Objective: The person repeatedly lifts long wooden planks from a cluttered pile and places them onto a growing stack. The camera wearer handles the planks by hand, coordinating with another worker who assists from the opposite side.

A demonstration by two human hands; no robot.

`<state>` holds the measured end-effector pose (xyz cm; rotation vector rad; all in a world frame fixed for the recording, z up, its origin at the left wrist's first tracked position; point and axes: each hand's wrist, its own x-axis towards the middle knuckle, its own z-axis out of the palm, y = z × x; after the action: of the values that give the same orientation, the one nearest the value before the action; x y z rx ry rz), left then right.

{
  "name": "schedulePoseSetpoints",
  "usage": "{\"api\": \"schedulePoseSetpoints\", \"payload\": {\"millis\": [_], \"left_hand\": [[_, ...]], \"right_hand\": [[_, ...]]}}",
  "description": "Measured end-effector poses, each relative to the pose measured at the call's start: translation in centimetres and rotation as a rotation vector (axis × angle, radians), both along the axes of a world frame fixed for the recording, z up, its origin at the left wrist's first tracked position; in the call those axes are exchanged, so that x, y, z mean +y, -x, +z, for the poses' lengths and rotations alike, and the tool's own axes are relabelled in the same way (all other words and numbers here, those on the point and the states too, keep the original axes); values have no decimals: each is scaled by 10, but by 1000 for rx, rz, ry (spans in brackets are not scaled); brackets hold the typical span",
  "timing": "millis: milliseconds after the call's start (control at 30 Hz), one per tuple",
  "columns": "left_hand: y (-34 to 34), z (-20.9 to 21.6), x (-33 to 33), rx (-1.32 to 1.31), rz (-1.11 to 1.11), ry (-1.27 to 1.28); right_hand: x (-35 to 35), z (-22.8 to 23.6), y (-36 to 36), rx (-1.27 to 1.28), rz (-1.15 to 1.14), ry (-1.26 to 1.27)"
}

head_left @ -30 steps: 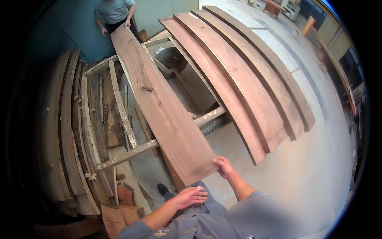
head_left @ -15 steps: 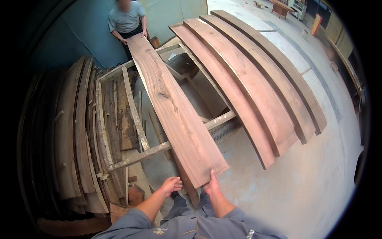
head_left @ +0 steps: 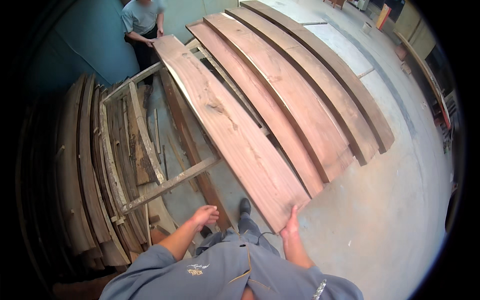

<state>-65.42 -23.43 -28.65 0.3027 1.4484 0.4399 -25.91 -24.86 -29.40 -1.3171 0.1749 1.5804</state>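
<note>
A long reddish-brown wooden plank [head_left: 245,150] with a dark knot and a pale edge slants from the far left toward me. My right hand [head_left: 289,225] grips its near end at the right corner, thumb on top and the fingers hidden beneath. At the far end another person's hands [head_left: 155,39] hold the plank. My left hand [head_left: 205,216] is off the plank, to its left, with the fingers loosely curled and nothing visible in them. Right of the held plank, several other planks [head_left: 300,100] lie side by side, and its right edge is close to the nearest one.
A worn wooden frame [head_left: 172,185] stands under and left of the plank. A dark beam [head_left: 187,140] runs on its left side. Many boards [head_left: 82,175] stand stacked at the left. Concrete floor [head_left: 350,225] stretches to the right.
The held plank has shifted right, toward the laid planks, with my right hand and the other person's hands on it. My left hand has curled more and stays away from the plank.
</note>
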Motion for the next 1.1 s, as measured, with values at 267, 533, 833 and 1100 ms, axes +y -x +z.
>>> {"api": "schedulePoseSetpoints", "payload": {"millis": [267, 533, 833, 1100], "left_hand": [[-33, 15, 38, 66, -173, -88], [24, 15, -15, 211, -90, 10], [170, 25, -150, 366, 373, -70], [418, 139, -329, 555, 1387, -411]], "right_hand": [[9, -48, -34, 24, -94, 153], [16, -71, -34, -45, -68, 138], [17, -60, -29, -73, 287, 134], [97, 26, 159, -466, 968, -96]]}}
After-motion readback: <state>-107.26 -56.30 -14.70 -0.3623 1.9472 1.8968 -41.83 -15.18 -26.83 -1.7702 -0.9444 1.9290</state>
